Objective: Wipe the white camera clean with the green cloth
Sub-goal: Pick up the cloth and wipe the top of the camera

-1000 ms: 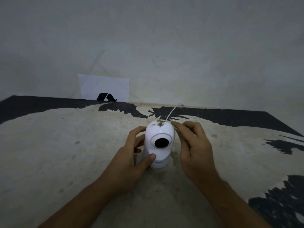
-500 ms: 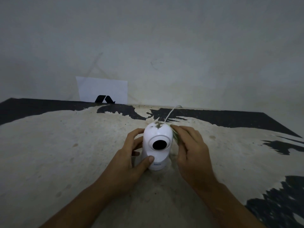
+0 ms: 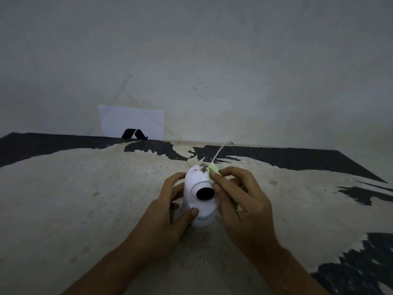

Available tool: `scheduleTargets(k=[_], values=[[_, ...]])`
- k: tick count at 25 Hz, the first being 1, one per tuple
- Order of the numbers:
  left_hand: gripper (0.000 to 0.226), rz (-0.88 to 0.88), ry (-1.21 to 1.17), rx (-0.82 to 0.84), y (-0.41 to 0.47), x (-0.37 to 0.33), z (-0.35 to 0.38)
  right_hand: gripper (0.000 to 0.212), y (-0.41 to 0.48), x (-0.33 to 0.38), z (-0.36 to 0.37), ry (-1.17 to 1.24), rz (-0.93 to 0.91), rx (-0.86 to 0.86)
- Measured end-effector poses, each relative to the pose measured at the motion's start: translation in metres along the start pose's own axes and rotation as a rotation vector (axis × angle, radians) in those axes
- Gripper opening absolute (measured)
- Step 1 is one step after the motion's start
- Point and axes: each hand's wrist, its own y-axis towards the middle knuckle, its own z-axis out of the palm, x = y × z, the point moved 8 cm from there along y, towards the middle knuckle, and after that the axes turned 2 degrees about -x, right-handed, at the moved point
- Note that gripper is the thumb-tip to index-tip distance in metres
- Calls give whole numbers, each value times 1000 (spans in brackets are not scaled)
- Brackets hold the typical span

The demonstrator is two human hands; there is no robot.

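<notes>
The white camera (image 3: 198, 182) stands upright on the worn table (image 3: 85, 199), its dark lens facing me and brown dirt smeared on its top. My left hand (image 3: 170, 211) wraps around its left side and base, thumb on the front. My right hand (image 3: 240, 201) presses a small pale green cloth (image 3: 213, 171) against the camera's upper right side, pinched under the fingertips. Most of the cloth is hidden under my fingers.
A thin white cable (image 3: 220, 152) runs from behind the camera towards the wall. A white card with a black mark (image 3: 131, 122) leans against the wall at the back left. Black patches show at the table's back and right edges.
My right hand has shifted so the green cloth now shows at the camera's upper right, beside the dirt. My left hand keeps its hold on the camera.
</notes>
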Motion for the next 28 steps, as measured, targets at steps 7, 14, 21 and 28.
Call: scheduleTargets(k=[7, 14, 21, 28], values=[[61, -8, -7, -1, 0, 1, -1, 34, -5, 6, 7, -119, -63, 75], [62, 11, 3, 15, 0, 6, 0, 36, 3, 8, 0, -244, -193, 134], [64, 14, -16, 19, 3, 11, 2, 37, 14, -36, 5, -160, 9, 121], [64, 13, -23, 16, 3, 11, 1, 41, 10, -8, 8, -111, -158, 105]])
